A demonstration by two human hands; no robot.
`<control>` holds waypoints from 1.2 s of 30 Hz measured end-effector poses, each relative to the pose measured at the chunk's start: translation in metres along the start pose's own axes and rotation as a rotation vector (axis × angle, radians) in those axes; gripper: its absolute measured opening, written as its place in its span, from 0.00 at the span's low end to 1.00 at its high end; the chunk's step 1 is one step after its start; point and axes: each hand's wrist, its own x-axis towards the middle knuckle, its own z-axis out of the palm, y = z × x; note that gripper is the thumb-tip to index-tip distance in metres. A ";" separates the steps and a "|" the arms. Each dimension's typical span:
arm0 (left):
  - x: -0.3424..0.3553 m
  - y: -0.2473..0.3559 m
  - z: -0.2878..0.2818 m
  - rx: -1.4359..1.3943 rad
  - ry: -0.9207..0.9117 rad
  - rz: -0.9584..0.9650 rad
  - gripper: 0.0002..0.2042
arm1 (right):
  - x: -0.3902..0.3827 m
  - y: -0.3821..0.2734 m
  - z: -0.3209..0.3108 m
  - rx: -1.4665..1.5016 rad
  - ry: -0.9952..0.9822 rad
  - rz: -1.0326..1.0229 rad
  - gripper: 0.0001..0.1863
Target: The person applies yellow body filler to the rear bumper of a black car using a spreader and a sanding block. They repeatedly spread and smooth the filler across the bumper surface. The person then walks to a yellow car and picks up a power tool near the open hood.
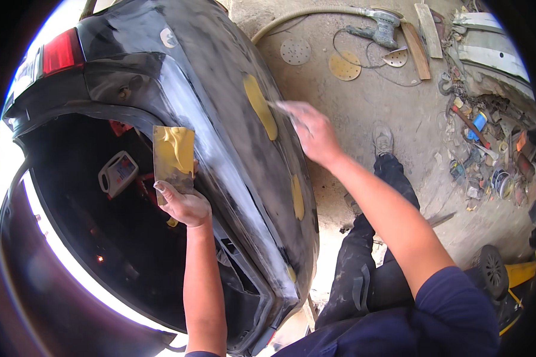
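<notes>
My left hand [189,208] grips a flat mixing plate [162,169] with a thick smear of yellow body filler [181,146] on it, held over the car's open trunk. A thin spreader [272,104], seen almost edge-on, is pinched in my right hand [313,134]. Its tip is at the edge of a long yellow filler patch [259,107] on the sanded dark car panel [220,77]; whether it touches is hard to tell. Another yellow filler patch [297,196] lies lower on the same panel.
A white container with a handle [118,174] lies inside the trunk. On the concrete floor are a sander [382,27] with its hose, sanding discs [345,65] and a wooden board [415,50]. Scrap and tools [476,154] are heaped at the right.
</notes>
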 end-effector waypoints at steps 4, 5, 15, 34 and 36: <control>-0.001 -0.002 -0.002 -0.003 -0.028 0.024 0.39 | 0.088 0.003 0.022 -0.072 -0.014 -0.152 0.27; -0.001 -0.002 -0.003 0.008 -0.014 0.013 0.39 | 0.097 0.002 0.026 -0.076 -0.012 -0.188 0.27; -0.002 0.000 0.001 -0.065 -0.009 0.015 0.36 | -0.007 -0.012 0.031 -0.057 -0.089 -0.072 0.35; -0.129 0.079 0.027 -0.355 -0.045 -0.273 0.28 | -0.089 -0.177 -0.087 -0.067 0.069 -0.015 0.19; -0.152 0.087 0.034 -0.364 -0.030 -0.319 0.28 | -0.087 -0.198 -0.090 -0.187 0.060 -0.145 0.21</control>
